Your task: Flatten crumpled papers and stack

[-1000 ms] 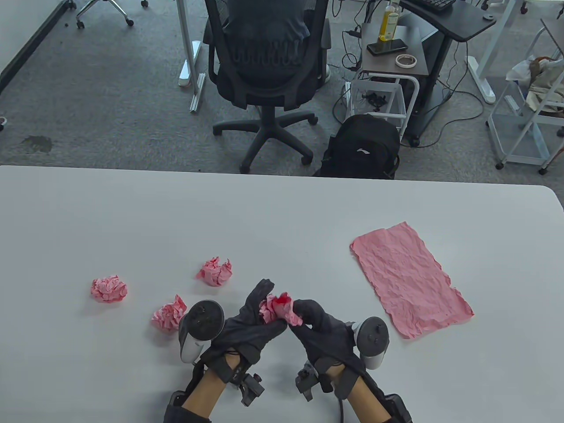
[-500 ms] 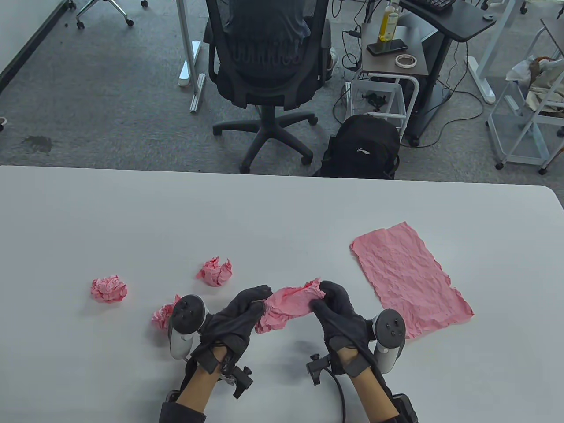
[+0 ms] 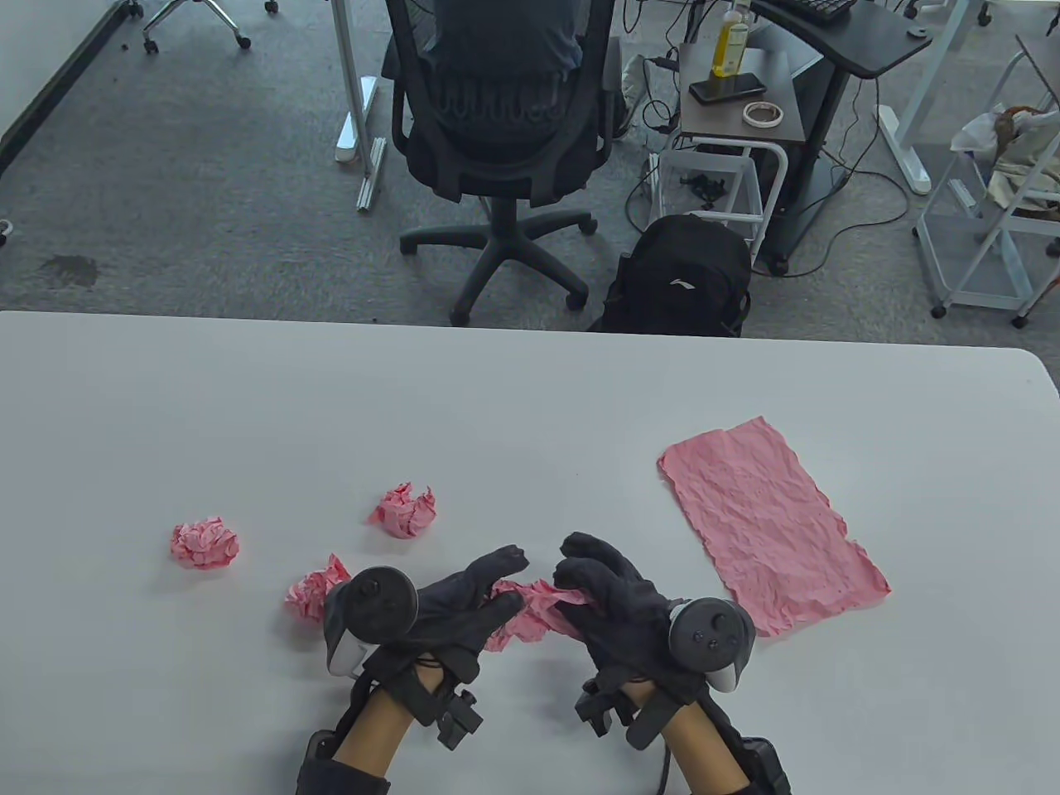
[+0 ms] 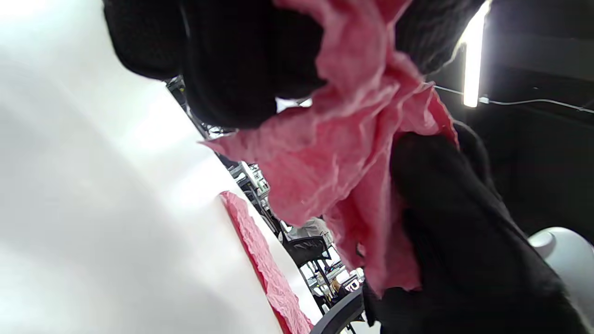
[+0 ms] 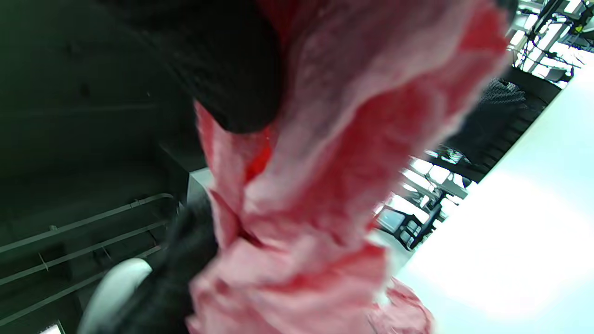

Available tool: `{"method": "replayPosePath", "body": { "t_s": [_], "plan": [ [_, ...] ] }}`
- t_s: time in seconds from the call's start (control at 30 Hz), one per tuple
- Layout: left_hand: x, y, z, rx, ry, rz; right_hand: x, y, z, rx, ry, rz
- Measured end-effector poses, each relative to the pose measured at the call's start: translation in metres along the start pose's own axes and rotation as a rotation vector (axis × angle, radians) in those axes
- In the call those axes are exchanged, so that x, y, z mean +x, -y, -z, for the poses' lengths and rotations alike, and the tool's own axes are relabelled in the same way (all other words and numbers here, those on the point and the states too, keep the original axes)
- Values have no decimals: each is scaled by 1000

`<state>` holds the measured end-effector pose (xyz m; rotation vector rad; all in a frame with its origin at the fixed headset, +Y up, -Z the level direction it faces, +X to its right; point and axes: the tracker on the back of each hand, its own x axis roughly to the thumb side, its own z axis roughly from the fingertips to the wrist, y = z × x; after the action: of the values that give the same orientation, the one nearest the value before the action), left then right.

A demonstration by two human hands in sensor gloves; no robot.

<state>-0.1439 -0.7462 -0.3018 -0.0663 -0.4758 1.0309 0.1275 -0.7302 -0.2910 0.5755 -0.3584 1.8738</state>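
paper: half-opened pink sheet (image 3: 530, 617), just left of the flattened sheet (image 3: 770, 530)
grip: left hand (image 3: 464, 609) and right hand (image 3: 613, 604) both pinch it
handling: likely light, limp, tearable; take opposite edges

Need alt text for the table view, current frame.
Two gloved hands, left and right, hold a half-opened pink paper low over a white table. Three crumpled pink balls lie to the left; one flattened sheet lies to the right.
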Motion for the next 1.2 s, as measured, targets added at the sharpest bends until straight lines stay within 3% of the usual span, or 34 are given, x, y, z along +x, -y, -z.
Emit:
{"method": "replayPosePath", "body": {
  "t_s": [0.1,0.2,0.33,0.47,0.57,0.67,0.87,1.0,1.07,1.2],
  "plan": [
    [-3,2,0,-11,-40,-86,-1,2,0,-42,-15,-21],
    [5,2,-3,27,23,18,1,4,-1,-34,-28,-116],
    [36,17,-5,-59,176,84,16,0,-1,-26,104,-248],
    [44,29,-3,-76,150,249,37,-6,-5,-80,283,-360],
    [38,24,-3,-27,118,193,44,-4,-6,-112,339,-401],
    [29,15,-3,8,75,26,36,-1,-3,-77,276,-392],
    [16,1,-3,32,59,-157,7,1,5,181,-18,-399],
    [6,-7,-4,64,30,-236,-16,12,5,105,-148,-209],
    [-1,-10,-5,86,0,-253,-27,18,5,115,-198,96],
    [-9,-10,-4,83,-43,-307,-33,19,6,58,-226,454]
  ]
}}
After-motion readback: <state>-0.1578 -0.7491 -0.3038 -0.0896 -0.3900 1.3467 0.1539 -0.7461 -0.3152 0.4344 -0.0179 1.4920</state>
